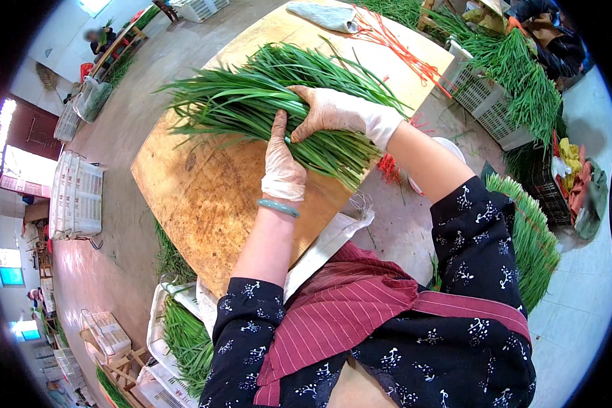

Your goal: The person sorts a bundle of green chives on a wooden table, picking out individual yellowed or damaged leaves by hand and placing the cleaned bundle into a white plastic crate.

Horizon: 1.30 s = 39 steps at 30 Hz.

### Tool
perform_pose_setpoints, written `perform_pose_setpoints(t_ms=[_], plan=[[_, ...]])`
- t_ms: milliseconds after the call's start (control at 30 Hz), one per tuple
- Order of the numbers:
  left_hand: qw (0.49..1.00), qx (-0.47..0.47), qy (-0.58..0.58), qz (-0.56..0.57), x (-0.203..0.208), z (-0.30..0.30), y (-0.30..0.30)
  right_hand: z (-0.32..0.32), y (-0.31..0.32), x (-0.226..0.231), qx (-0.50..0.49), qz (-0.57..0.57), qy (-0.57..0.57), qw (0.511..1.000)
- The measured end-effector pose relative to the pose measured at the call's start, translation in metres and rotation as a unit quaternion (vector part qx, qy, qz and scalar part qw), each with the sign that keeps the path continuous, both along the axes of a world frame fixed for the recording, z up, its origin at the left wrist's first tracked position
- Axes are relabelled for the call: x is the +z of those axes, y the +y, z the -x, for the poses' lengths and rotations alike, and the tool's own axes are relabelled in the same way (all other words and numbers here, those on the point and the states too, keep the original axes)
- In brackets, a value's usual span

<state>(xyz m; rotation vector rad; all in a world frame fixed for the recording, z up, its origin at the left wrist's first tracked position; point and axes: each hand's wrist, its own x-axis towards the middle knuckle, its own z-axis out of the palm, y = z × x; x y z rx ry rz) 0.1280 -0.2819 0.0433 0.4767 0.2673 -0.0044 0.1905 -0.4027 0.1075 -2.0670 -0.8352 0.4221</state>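
Observation:
Both my hands, in thin soiled whitish gloves, grip a bunch of garlic chives (241, 102) above a wooden table (183, 197). My left hand (283, 163) closes on the near side, its thumb pointing up across the leaves. From the right, my right hand (333, 114) wraps over the top of the bunch, its thumb near my left thumb. Leaf tips fan out to the left, and the pale cut ends (350, 173) point to the lower right. More loose chives (306, 61) lie on the table behind the bunch.
Red ties (398, 47) and a grey cloth (323, 16) lie at the table's far edge. Crates of chives stand at the right (486, 102) and lower left (158, 319). Upright chives (523, 238) stand beside my right arm. Stacked white crates (78, 194) are on the left floor.

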Motion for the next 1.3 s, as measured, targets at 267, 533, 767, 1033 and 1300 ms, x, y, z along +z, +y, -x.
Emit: perform_pose_setpoints(t_ms=[267,533,767,1033,1300], plan=[[0.993,0.035,0.095,-0.055,-0.027,-0.013,-0.022,0.0,-0.027,-0.02,-0.061,0.046,-0.048,0.996],[0.996,-0.033,0.065,-0.048,-0.016,-0.035,-0.026,-0.01,-0.036,-0.026,-0.107,-0.003,-0.057,0.993],[0.989,-0.041,0.13,-0.057,-0.023,-0.047,-0.032,-0.011,-0.034,-0.02,-0.1,0.225,-0.108,0.963],[0.949,-0.277,0.034,-0.145,0.003,-0.053,0.006,0.009,-0.004,-0.013,-0.151,0.341,-0.201,0.906],[0.546,-0.054,-0.04,-0.835,0.019,-0.022,0.086,0.007,0.028,-0.068,-0.29,0.374,-0.263,0.841]])
